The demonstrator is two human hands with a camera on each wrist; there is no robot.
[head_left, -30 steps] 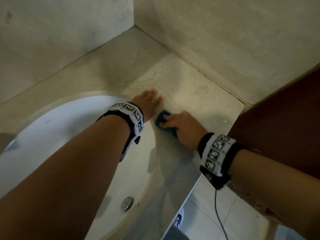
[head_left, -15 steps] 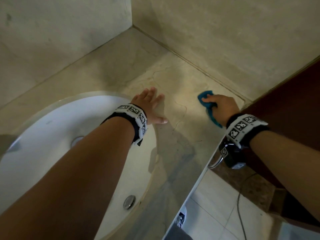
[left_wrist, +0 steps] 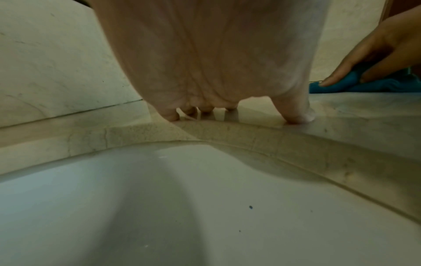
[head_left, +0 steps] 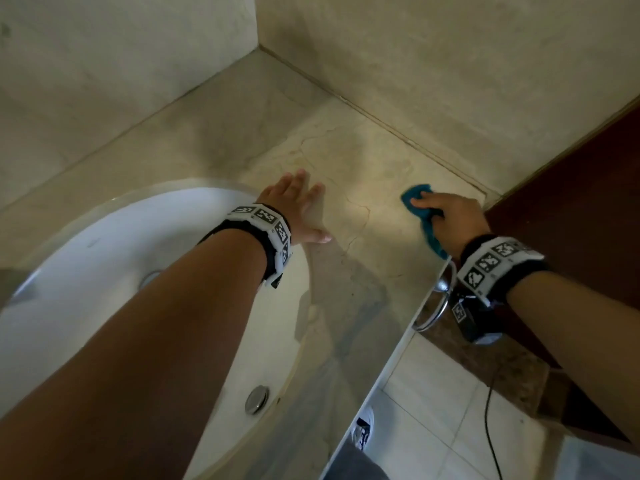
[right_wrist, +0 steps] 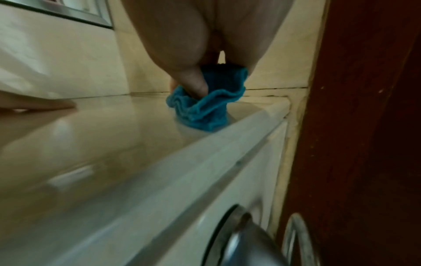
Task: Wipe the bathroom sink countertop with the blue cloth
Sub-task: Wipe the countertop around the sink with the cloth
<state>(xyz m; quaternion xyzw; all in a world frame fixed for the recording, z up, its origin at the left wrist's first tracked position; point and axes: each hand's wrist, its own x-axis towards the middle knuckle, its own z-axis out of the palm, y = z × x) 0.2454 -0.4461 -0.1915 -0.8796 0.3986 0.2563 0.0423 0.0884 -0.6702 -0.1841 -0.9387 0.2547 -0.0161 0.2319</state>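
The crumpled blue cloth (head_left: 416, 195) lies on the beige marble countertop (head_left: 360, 157) at its right end, near the front edge and the side wall. My right hand (head_left: 450, 220) grips the cloth, with the thumb dug into its folds (right_wrist: 205, 111) and the fingers laid over it (left_wrist: 364, 86). One end of the cloth trails back under my wrist. My left hand (head_left: 301, 209) rests flat on the countertop beside the sink rim, fingers spread and holding nothing. In the left wrist view its fingertips (left_wrist: 298, 117) touch the stone.
The white oval sink (head_left: 104, 271) with a metal drain stopper (head_left: 257, 399) fills the lower left. Beige walls close the corner behind. A dark brown door (head_left: 571, 202) stands at the right. A chrome towel ring (head_left: 436, 306) hangs below the counter's front edge, above the tiled floor.
My right hand has swept the cloth from beside my left hand across to the counter's right end, then held there. The left hand has stayed in place.
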